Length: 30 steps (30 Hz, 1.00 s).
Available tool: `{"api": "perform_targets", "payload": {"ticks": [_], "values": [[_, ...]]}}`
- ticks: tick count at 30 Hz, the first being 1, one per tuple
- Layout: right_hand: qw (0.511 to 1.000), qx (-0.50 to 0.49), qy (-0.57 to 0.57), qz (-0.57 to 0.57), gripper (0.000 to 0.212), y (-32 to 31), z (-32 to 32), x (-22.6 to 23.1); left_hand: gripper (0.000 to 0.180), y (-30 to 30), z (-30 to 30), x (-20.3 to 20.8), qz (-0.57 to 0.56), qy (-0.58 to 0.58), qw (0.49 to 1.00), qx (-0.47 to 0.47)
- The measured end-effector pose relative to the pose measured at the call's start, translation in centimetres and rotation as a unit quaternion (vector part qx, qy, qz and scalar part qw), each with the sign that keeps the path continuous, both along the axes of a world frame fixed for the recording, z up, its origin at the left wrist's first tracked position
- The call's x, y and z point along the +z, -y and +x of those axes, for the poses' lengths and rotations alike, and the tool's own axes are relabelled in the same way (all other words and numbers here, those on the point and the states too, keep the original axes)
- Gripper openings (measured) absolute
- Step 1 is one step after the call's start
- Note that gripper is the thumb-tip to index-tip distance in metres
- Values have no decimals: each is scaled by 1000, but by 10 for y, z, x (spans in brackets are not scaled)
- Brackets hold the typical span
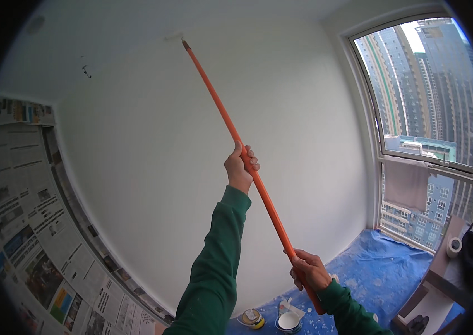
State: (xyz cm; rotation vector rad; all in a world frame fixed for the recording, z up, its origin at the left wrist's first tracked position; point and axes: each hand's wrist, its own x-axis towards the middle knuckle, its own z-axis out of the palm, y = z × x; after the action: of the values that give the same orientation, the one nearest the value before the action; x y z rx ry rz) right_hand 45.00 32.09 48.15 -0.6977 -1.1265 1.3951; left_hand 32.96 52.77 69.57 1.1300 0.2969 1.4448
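A long orange extension pole [212, 92] slants from the lower right up to where the white wall [152, 167] meets the ceiling. At its far end is a small pale roller [173, 38] against that upper edge; its details are too small to make out. My left hand [240, 167] wraps around the middle of the pole, arm stretched forward in a green sleeve. Lower down, my right hand [311, 271] grips the pole near its bottom end, with the fingers curled around it.
Newspaper sheets [30, 223] cover the left side. Blue plastic sheeting [376, 268] lies on the floor, with a paint can [252, 318] and a white bowl [289, 320]. At right are a window [426, 95], a hanging cloth [405, 183] and a shelf [443, 279] with a tape roll [454, 247]. Wires [87, 72] poke from the ceiling.
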Motion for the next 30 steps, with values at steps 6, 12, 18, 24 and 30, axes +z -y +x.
{"api": "perform_targets", "payload": {"ticks": [6,12,18,24,30], "values": [[1000,-11,1,5,37,1,6,8,33,-9,9,10,0,2,1000,2],[998,-40,20,-34,37,16,11,-18,29,1,19,-10,-37,-18,995,92],[990,-52,10,-127,30,76,33,-105,28,3,27,-59,-70,-33,992,104],[950,-156,181,-202,29,144,57,-232,29,22,39,-155,-146,1,986,84],[907,-231,257,-242,28,236,71,-268,34,81,55,-273,-236,-12,971,41]]}}
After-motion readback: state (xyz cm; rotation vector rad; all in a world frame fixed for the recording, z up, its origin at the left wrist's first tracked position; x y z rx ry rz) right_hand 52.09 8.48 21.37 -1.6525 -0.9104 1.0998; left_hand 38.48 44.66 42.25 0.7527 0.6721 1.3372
